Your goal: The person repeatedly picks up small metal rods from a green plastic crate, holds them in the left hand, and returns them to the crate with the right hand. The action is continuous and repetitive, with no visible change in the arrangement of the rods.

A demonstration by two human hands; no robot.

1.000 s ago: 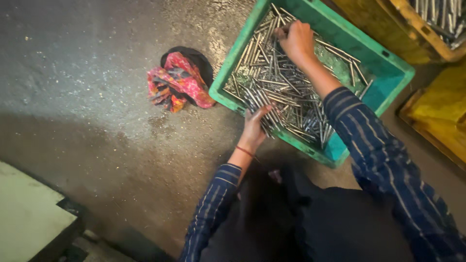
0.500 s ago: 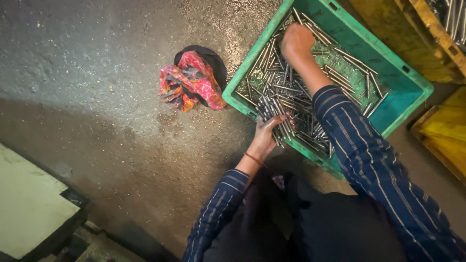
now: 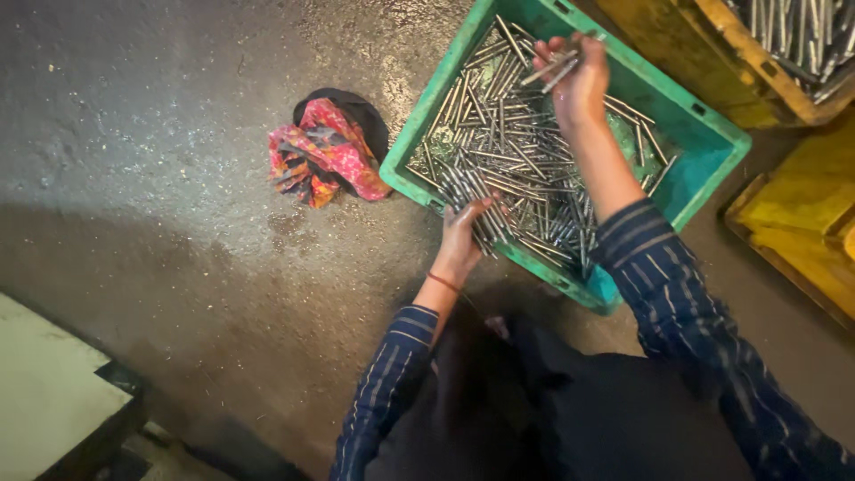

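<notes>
At the far left a pale flat slab is jutting into the lower corner, well apart from everything else on the dark, gritty concrete floor. Further right a crumpled red and multicoloured cloth is lying on a dark round pad just beside the green plastic crate, probably kept within reach for wiping. The left hand is resting at the crate's near rim, fingers spread and bent over a loose bunch of metal rods; it is pressing on them rather than closing around them, seemingly to gather them against the wall so they line up. The rods are lying in a tangled heap across most of the crate floor, thinning toward the bare turquoise corner on the right. The right hand is hovering over the far side of the crate, closed loosely around a few rods that are sticking out sideways between thumb and fingers, lifted clear of the heap. Both striped blue sleeves are reaching forward from a crouching body. At the right edge, yellow crates are standing close by, the upper one holding more rods, as if sorted stock.
</notes>
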